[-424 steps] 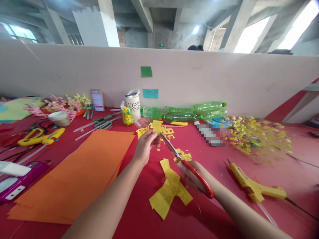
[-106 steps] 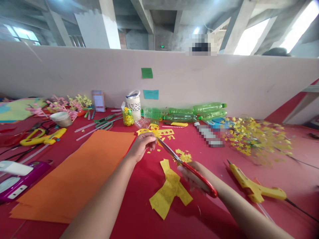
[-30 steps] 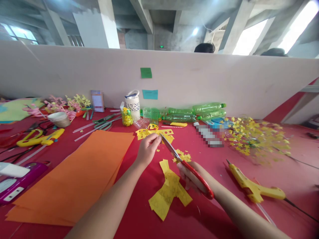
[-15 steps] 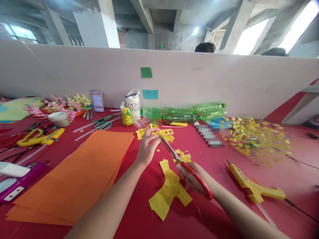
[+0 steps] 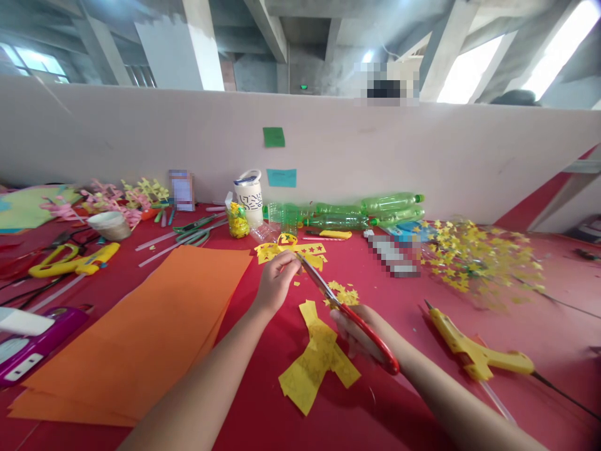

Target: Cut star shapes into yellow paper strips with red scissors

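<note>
My left hand (image 5: 275, 285) is closed in a pinch at the scissor tips, on what looks like a small piece of yellow paper, mostly hidden by the fingers. Red-handled scissors (image 5: 350, 316) are gripped in my right hand (image 5: 359, 329), blades pointing up and left toward that pinch. Below the blades lie several overlapping yellow paper pieces (image 5: 319, 360) with faint drawn lines. A small heap of cut yellow stars (image 5: 342, 293) sits just behind the scissors. Beyond my left fingertips are yellow paper strips (image 5: 312, 248), with star shapes showing on one.
Orange paper sheets (image 5: 154, 332) cover the left side. A yellow glue gun (image 5: 479, 347) and a bunch of yellow stars (image 5: 479, 257) lie at right. Green plastic bottles (image 5: 342, 216) and a white cup (image 5: 248, 200) line the partition (image 5: 352, 144). Another yellow glue gun (image 5: 77, 260) is far left.
The fingers of my left hand have curled in more and dropped slightly by the scissor tips. My right hand keeps hold of the scissors, nearly in place. The whole view has shifted slightly.
</note>
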`<state>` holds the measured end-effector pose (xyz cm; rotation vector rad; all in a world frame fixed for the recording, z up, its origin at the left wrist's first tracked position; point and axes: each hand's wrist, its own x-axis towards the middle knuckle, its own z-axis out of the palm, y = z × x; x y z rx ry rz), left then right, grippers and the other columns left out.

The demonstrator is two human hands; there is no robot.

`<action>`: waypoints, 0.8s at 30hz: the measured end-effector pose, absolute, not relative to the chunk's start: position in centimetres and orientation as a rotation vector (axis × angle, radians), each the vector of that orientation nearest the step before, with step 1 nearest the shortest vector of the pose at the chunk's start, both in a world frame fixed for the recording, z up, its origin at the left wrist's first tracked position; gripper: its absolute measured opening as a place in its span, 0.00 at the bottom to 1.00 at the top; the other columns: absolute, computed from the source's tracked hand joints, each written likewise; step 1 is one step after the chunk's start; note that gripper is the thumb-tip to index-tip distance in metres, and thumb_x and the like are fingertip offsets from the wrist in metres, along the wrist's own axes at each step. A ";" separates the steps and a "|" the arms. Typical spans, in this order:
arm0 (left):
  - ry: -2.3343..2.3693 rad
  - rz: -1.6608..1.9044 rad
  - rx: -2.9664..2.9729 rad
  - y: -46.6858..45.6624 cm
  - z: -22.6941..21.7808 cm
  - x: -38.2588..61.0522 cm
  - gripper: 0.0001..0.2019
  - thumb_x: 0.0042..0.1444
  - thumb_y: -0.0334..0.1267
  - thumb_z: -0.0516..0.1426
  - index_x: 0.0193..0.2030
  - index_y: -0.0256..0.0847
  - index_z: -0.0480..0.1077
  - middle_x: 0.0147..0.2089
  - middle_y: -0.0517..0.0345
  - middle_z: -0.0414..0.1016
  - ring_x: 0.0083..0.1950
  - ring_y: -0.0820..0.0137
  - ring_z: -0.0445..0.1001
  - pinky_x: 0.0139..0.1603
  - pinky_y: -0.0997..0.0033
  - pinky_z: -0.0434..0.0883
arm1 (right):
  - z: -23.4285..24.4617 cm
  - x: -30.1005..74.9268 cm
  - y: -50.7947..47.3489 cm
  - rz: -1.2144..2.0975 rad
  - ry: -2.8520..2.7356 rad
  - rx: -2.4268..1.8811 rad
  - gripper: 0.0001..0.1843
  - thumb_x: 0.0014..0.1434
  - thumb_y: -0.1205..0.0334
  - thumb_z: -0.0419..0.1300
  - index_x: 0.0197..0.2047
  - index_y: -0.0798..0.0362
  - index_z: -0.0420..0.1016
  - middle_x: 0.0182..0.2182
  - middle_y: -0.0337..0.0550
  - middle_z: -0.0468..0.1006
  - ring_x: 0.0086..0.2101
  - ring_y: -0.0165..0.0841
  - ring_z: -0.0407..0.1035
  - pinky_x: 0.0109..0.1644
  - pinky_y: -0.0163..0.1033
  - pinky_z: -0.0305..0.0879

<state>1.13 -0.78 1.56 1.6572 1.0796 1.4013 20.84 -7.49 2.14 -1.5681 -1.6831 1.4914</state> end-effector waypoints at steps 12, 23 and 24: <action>0.839 1.232 1.428 -0.7 0.8 1.6 0.13 0.55 0.36 0.53 0.21 0.40 0.70 0.26 0.58 0.71 0.34 0.69 0.70 0.43 0.69 0.66 | 0.8 21.2 -6.7 1.322 -1.381 -1.448 0.21 0.56 0.42 0.58 0.27 0.53 0.64 0.10 0.27 0.60 0.09 0.24 0.56 0.20 0.32 0.62; 1.012 0.922 1.761 -1.4 -0.1 3.0 0.16 0.58 0.41 0.50 0.21 0.40 0.66 0.49 0.50 0.68 0.57 0.60 0.64 0.56 0.63 0.63 | 0.3 22.4 -5.6 1.056 -1.159 -1.333 0.22 0.56 0.58 0.57 0.14 0.50 0.57 0.06 0.30 0.58 0.11 0.25 0.56 0.31 0.36 0.69; 1.067 0.902 1.845 -1.2 -0.5 3.1 0.17 0.59 0.42 0.50 0.21 0.40 0.66 0.52 0.50 0.67 0.58 0.59 0.63 0.58 0.61 0.62 | 0.1 22.5 -5.4 1.040 -1.139 -1.331 0.24 0.56 0.58 0.57 0.13 0.50 0.56 0.06 0.31 0.57 0.11 0.25 0.56 0.31 0.36 0.68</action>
